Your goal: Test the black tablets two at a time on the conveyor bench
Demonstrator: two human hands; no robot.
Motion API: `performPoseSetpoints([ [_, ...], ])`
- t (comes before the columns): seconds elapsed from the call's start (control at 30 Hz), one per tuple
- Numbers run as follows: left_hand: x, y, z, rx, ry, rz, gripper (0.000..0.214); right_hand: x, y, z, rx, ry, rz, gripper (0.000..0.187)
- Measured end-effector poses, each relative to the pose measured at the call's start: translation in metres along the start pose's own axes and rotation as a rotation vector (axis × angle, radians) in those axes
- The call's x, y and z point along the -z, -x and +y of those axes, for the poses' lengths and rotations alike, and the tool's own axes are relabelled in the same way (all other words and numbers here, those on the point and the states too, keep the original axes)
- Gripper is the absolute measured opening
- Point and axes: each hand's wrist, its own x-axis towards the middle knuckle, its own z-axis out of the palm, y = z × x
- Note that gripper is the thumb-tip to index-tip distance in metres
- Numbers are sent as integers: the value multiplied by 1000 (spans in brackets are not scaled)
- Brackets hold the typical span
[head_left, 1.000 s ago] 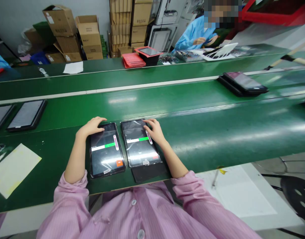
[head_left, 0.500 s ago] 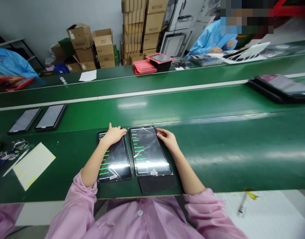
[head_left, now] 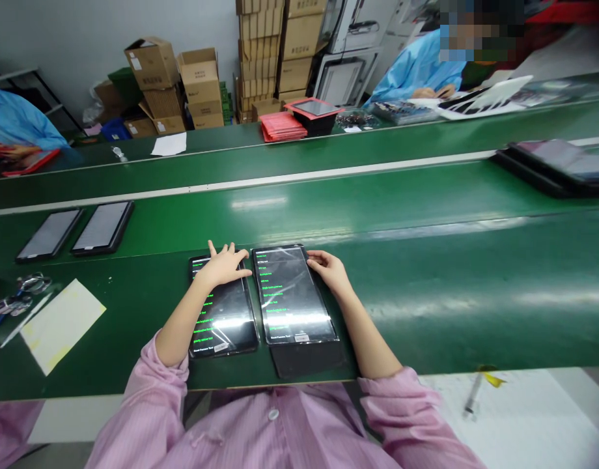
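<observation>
Two black tablets lie side by side on the green bench in front of me, both showing green text lists. My left hand [head_left: 224, 266] rests flat with fingers spread on the top of the left tablet [head_left: 222, 312]. At the upper right edge of the right tablet [head_left: 292, 296] is my right hand [head_left: 331, 268], its fingers lightly curled against that edge. The right tablet lies on a dark pad [head_left: 309, 358] that sticks out at its near end. Clear film covers both screens.
Two more tablets [head_left: 77, 229] lie on the conveyor belt at left, another pair [head_left: 558, 166] at right. A yellowish sheet [head_left: 60, 322] and small tools [head_left: 16, 299] sit at left. Red cases [head_left: 282, 127], cardboard boxes and people in blue coats are beyond. A pen [head_left: 470, 397] lies on white paper.
Both screens switched from bar displays to green text lists. My left hand moved onto the left tablet's top with fingers spread; my right hand slid to the right tablet's upper right edge.
</observation>
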Motion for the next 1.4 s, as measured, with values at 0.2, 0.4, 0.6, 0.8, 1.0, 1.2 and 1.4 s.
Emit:
performPoseSetpoints([
  [0.2,3,-2,-7,-4,3,-16,67,-4,5,0,-7,34,12,42],
  [0.4,-14,52,50,-115,-26,79,90,-4,-5,1,81,119,-10,58],
  [0.6,-112,124,148,-510,-42,267,92,-28,-44,-25,421,555,-290,55],
  [0.8,-164,134,159,-38,-38,509,88,-37,-56,-32,478,570,-518,61],
  [1.0,-164,144,161,125,56,589,76,-8,-22,-46,474,584,-468,52],
  [1.2,-190,161,140,75,211,727,54,30,93,-40,59,523,-251,52],
  [1.4,-215,157,127,-21,446,860,70,9,135,-43,-440,-6,-104,56],
])
